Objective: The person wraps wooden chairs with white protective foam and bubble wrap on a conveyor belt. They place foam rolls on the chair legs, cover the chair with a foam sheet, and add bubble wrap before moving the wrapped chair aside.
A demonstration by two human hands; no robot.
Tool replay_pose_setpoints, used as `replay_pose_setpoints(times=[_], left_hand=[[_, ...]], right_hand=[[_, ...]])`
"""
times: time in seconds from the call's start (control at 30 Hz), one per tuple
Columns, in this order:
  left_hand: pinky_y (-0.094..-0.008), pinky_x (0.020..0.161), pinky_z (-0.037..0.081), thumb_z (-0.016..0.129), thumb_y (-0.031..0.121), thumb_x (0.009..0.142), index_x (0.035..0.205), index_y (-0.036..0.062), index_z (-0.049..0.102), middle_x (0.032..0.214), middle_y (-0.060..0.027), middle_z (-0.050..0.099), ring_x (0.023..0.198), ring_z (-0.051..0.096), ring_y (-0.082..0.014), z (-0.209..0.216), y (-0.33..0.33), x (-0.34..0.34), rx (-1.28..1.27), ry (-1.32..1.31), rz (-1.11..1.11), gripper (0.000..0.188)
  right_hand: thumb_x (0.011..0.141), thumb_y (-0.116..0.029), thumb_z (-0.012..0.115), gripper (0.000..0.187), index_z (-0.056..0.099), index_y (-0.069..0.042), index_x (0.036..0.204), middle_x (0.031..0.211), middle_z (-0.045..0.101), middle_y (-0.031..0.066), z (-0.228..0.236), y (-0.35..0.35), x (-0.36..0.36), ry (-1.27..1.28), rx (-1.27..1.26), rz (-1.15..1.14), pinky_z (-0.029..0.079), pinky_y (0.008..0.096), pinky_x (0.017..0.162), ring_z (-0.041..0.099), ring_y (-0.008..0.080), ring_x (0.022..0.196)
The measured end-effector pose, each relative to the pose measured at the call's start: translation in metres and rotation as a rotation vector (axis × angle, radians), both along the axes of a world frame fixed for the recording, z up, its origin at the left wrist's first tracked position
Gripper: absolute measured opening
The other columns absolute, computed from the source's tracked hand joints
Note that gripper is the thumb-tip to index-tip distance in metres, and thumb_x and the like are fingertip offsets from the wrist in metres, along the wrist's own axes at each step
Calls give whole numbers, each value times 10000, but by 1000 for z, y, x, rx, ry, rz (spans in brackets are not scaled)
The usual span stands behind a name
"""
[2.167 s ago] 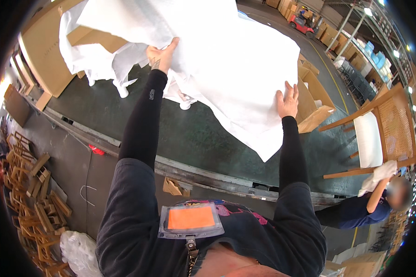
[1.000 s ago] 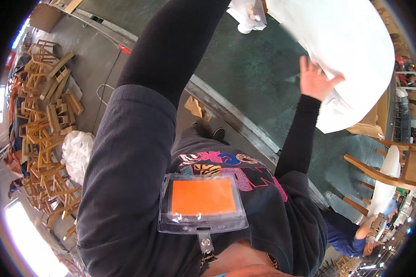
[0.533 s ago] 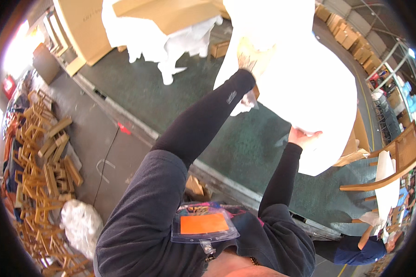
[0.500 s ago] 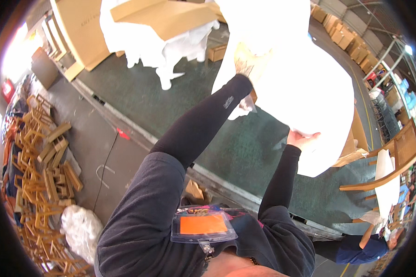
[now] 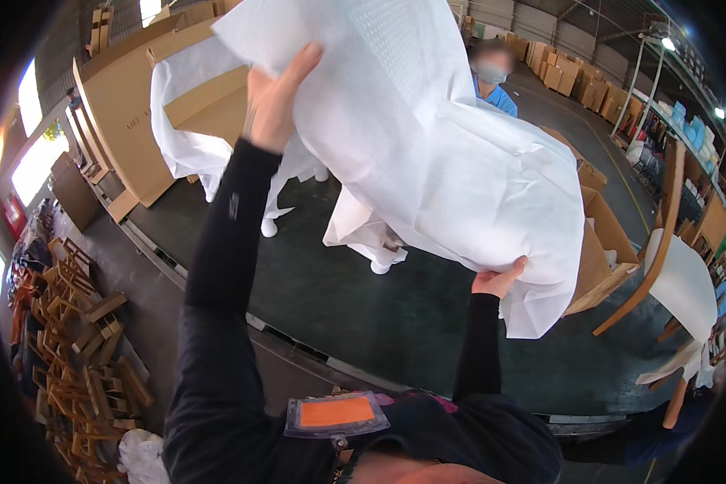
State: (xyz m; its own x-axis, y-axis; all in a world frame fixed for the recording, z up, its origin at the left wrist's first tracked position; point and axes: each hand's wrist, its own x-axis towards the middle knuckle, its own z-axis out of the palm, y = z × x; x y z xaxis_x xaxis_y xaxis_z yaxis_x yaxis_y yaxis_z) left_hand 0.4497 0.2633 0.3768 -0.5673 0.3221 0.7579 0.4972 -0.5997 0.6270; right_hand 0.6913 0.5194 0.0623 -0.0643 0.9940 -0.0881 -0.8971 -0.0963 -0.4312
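Observation:
A large white sheet of thin, cloth-like material [image 5: 452,161] is spread out in front of me, creased and hanging in folds. My left hand [image 5: 274,105] grips its upper left part, thumb over the top. Lower right, my right hand [image 5: 498,279] pinches the bottom edge between thumb and fingers, and a loose corner hangs below. Beneath the sheet, a white-wrapped item [image 5: 359,226] shows in part on the dark green surface [image 5: 331,298]; most of it is hidden.
An open carton [image 5: 601,258] stands right of the sheet, near a wooden chair with a pale seat [image 5: 682,278]. Another person [image 5: 492,81] is behind the sheet. Far left are a carton draped in white [image 5: 206,109] and piled wooden frames [image 5: 73,347].
My left hand has moved left, spreading the sheet wider. My right hand has shifted slightly left and down, still on the sheet's edge. The person behind has come into view.

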Motion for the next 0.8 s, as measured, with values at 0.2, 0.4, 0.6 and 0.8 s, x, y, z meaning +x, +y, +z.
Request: replay_pose_setpoints(times=[0.2,0.4,0.6,0.8], left_hand=[[-336,893,525,781,241,787,1191,23,641,1124,-95,684,985,660,-201,41,56,-4,-148,124,322,480],[-325,874,533,694,394,822,1082,36,701,1051,-99,722,992,675,-180,38,71,-43,-74,284,488,443],[-338,895,526,690,364,824,1150,7,668,1113,-122,701,1040,663,-215,26,25,-110,-196,27,248,484],[-322,984,455,634,353,904,1234,6,613,1235,-115,629,1151,568,-194,-61,-5,-216,-110,-384,-289,479]], right_hand=[[917,-547,585,747,395,-68,1458,1430,493,55,11,3,-13,-17,26,0,375,331,1081,472,211,1308],[909,-591,572,807,362,-63,1483,1453,471,64,20,3,-28,-79,94,-28,361,322,1088,464,212,1310],[890,-614,581,832,356,-86,1492,1470,449,64,52,-2,-69,-230,166,-143,353,349,1094,451,232,1318],[840,-562,661,859,410,1,1438,1447,472,140,166,-5,-61,-499,262,-255,371,445,1090,476,317,1287]])
